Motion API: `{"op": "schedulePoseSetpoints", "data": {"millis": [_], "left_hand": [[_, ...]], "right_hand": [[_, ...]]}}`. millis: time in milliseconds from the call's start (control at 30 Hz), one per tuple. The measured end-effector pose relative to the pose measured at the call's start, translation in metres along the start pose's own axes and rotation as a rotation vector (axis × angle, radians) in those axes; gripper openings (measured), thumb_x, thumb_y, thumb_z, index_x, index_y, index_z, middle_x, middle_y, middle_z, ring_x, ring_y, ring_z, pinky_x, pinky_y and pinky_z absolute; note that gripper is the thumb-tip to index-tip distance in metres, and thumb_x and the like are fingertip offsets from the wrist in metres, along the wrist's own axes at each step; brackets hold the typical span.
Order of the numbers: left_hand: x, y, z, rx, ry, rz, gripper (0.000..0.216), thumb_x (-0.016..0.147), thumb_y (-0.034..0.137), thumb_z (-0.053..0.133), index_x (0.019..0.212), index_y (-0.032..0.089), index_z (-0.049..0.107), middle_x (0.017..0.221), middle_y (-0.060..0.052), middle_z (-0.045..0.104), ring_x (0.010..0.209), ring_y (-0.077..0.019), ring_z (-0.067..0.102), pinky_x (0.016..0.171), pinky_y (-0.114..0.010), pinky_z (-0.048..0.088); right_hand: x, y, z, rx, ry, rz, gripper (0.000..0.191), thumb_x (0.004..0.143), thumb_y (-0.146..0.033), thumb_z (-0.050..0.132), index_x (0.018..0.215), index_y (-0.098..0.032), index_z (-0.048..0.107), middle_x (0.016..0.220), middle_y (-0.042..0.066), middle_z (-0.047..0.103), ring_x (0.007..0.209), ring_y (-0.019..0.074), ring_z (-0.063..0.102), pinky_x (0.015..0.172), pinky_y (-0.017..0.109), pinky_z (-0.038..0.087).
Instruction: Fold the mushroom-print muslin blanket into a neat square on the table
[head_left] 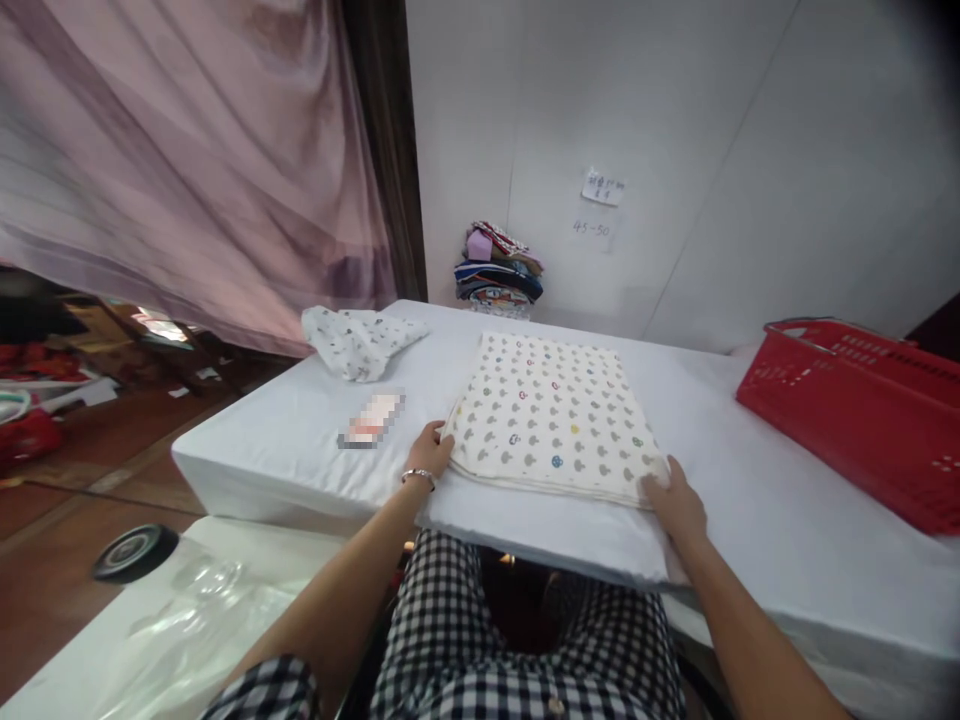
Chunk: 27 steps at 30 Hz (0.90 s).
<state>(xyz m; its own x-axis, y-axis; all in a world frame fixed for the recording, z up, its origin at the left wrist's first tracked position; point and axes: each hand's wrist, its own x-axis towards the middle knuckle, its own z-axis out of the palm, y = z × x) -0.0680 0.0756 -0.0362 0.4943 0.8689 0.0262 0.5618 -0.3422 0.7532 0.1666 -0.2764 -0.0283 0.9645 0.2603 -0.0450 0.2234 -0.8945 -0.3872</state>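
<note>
A folded cream cloth point(551, 415) printed with small grey and coloured shapes lies flat on the white-covered table point(300, 440) in front of me. My left hand point(431, 447), with a bracelet on the wrist, grips the cloth's near left corner, fingers curled on its edge. My right hand point(675, 500) holds the near right corner, fingers tucked at the edge.
A crumpled white printed cloth point(358, 340) lies at the table's far left. A small blurred packet point(371, 418) sits left of my left hand. A stack of folded clothes point(497, 270) stands by the wall. A red basket point(862, 410) occupies the right side.
</note>
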Motion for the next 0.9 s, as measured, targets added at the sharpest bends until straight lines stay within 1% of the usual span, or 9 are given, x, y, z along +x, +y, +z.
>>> {"op": "schedulePoseSetpoints", "data": {"millis": [167,267,367,433,533,600,700,800,900], "left_hand": [[-0.001,0.001,-0.001,-0.004,-0.019,-0.022,0.042,0.076,0.033,0.047,0.115,0.02,0.049,0.075,0.0,0.06,0.073,-0.0159,0.057,0.064,-0.024,0.039],[0.002,0.003,-0.002,-0.007,-0.037,-0.056,0.046,0.074,0.035,0.05,0.118,0.019,0.048,0.084,-0.002,0.062,0.079,-0.0183,0.058,0.068,-0.026,0.04],[0.008,0.006,-0.003,-0.025,-0.075,-0.121,0.052,0.069,0.032,0.057,0.117,0.015,0.049,0.093,-0.007,0.064,0.084,-0.0204,0.06,0.069,-0.027,0.042],[0.012,0.007,-0.004,-0.058,-0.108,-0.171,0.051,0.067,0.028,0.058,0.115,0.013,0.05,0.094,-0.009,0.065,0.08,-0.0195,0.061,0.065,-0.026,0.044],[0.015,0.008,-0.005,-0.127,-0.148,-0.231,0.048,0.07,0.027,0.055,0.115,0.012,0.048,0.094,-0.01,0.065,0.072,-0.0164,0.062,0.055,-0.023,0.045],[0.015,0.008,-0.006,-0.164,-0.154,-0.254,0.048,0.072,0.027,0.053,0.116,0.011,0.047,0.095,-0.01,0.065,0.07,-0.0157,0.062,0.051,-0.022,0.046],[0.014,0.012,-0.008,-0.198,-0.134,-0.276,0.048,0.071,0.025,0.054,0.115,0.009,0.048,0.095,-0.012,0.064,0.071,-0.0163,0.062,0.051,-0.022,0.047],[0.007,0.018,-0.014,-0.236,-0.12,-0.287,0.043,0.07,0.02,0.053,0.112,0.01,0.05,0.091,-0.01,0.064,0.069,-0.0152,0.062,0.049,-0.02,0.046],[-0.009,0.018,-0.022,-0.286,-0.129,-0.248,0.044,0.07,0.017,0.051,0.114,0.013,0.049,0.086,-0.005,0.064,0.065,-0.0123,0.06,0.048,-0.018,0.045]], "right_hand": [[0.016,0.006,0.0,0.019,-0.077,-0.018,0.073,0.078,-0.047,0.042,0.14,-0.013,0.021,0.122,0.016,0.051,0.107,0.0286,0.051,0.087,0.037,0.039],[0.023,0.01,0.003,0.085,-0.061,-0.046,0.075,0.076,-0.044,0.046,0.138,-0.009,0.024,0.125,0.018,0.048,0.11,0.0298,0.048,0.09,0.038,0.038],[0.025,0.011,0.005,0.245,-0.037,-0.047,0.075,0.074,-0.043,0.049,0.137,-0.01,0.027,0.122,0.016,0.05,0.107,0.0279,0.051,0.089,0.037,0.039],[0.021,0.009,0.002,0.406,-0.031,-0.01,0.077,0.072,-0.044,0.051,0.137,-0.012,0.027,0.117,0.015,0.053,0.098,0.0249,0.055,0.083,0.034,0.043],[0.013,0.003,-0.003,0.617,-0.066,0.102,0.082,0.07,-0.046,0.055,0.139,-0.016,0.022,0.114,0.014,0.054,0.083,0.0221,0.06,0.067,0.031,0.049],[0.009,-0.001,-0.007,0.745,-0.139,0.171,0.086,0.07,-0.047,0.055,0.14,-0.018,0.016,0.114,0.014,0.054,0.077,0.021,0.061,0.059,0.03,0.05],[0.007,-0.003,-0.012,0.898,-0.258,0.213,0.087,0.069,-0.044,0.058,0.14,-0.019,0.014,0.109,0.012,0.058,0.075,0.0205,0.061,0.059,0.031,0.051],[0.005,0.005,-0.02,0.914,-0.254,0.182,0.088,0.067,-0.045,0.06,0.139,-0.019,0.018,0.107,0.012,0.06,0.084,0.0226,0.061,0.063,0.031,0.051],[-0.005,0.02,-0.026,0.851,-0.174,0.165,0.085,0.065,-0.052,0.06,0.137,-0.022,0.026,0.121,0.013,0.052,0.11,0.027,0.05,0.068,0.029,0.051]]}}
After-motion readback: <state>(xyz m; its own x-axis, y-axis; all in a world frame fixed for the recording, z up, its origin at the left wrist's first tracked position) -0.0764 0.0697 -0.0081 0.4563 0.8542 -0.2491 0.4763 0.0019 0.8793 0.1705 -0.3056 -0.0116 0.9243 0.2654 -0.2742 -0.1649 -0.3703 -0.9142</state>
